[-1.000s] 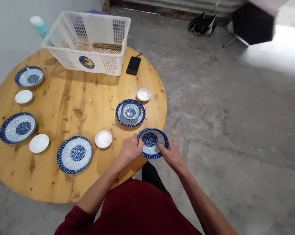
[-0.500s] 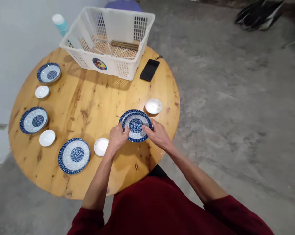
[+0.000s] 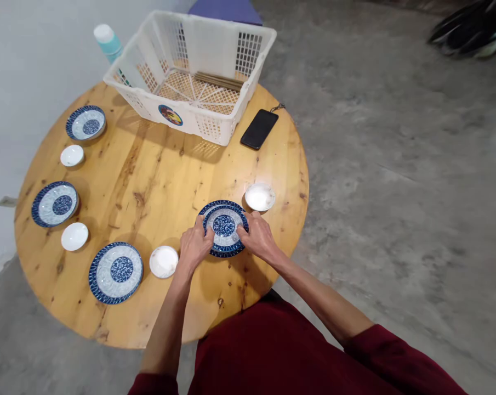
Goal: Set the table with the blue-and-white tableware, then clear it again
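Note:
A blue-and-white patterned plate (image 3: pixel 223 225) rests over a slightly larger matching plate (image 3: pixel 220 204) near the table's front right. My left hand (image 3: pixel 195 242) grips the upper plate's left edge, thumb over the rim. On the opposite edge, my right hand (image 3: pixel 257 232) holds it the same way. The fingers under the rim are hidden. Just beyond my right hand sits a small white bowl (image 3: pixel 260 196). Another small white bowl (image 3: pixel 164 261) lies to the left of my left hand, and farther left is a blue-rimmed plate (image 3: pixel 116 273).
Along the round wooden table's (image 3: pixel 161 186) left side stand two blue-patterned dishes (image 3: pixel 55 204) (image 3: pixel 85 122) and two white bowls (image 3: pixel 74 236) (image 3: pixel 72 156). A white plastic basket (image 3: pixel 194 122) containing sticks (image 3: pixel 218 81), a phone (image 3: pixel 259 129) and a blue bottle (image 3: pixel 108 43) are at the back.
The upper plate has shifted left and back over the lower one, so it now sits more centred on it, both hands still gripping. The camera view has moved slightly.

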Demonstrator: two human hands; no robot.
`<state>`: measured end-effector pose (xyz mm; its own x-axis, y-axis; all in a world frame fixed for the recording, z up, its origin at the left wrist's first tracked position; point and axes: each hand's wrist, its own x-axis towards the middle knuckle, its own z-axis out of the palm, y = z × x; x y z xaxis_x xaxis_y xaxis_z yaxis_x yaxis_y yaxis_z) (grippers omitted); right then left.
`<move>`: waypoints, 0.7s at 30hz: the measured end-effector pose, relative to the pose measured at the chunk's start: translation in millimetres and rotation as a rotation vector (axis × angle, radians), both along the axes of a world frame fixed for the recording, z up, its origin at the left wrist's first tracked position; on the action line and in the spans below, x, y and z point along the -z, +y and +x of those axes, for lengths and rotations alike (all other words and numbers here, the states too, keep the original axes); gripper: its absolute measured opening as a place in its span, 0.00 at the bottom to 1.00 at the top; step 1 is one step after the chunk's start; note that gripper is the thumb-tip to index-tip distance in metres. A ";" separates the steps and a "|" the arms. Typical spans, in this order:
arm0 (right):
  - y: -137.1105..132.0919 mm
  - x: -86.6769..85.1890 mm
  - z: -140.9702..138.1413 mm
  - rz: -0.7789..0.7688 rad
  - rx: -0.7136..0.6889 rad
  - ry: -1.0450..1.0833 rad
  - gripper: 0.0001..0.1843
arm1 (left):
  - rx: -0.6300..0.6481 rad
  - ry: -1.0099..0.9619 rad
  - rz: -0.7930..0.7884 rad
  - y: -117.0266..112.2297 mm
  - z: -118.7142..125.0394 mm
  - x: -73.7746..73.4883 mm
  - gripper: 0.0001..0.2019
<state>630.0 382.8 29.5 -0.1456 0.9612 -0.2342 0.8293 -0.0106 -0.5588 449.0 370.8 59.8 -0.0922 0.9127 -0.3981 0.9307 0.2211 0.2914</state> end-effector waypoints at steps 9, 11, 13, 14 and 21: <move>4.3 2.8 -3.7 -0.016 -0.055 -0.063 0.27 | 0.086 0.125 -0.057 1.3 -0.1 -2.9 0.23; 3.9 2.3 -4.5 -0.005 -0.064 -0.075 0.26 | 0.089 0.130 -0.071 2.3 -0.6 -3.5 0.24; 3.4 1.1 -4.4 -0.009 -0.070 -0.087 0.25 | 0.089 0.131 -0.087 3.6 -2.2 -3.9 0.24; 3.3 0.4 -3.8 -0.017 -0.073 -0.088 0.25 | 0.088 0.132 -0.095 4.3 -3.5 -4.0 0.24; 4.8 4.6 0.7 -0.120 0.006 0.291 0.25 | -0.087 -0.271 -0.088 -2.4 -16.1 6.3 0.28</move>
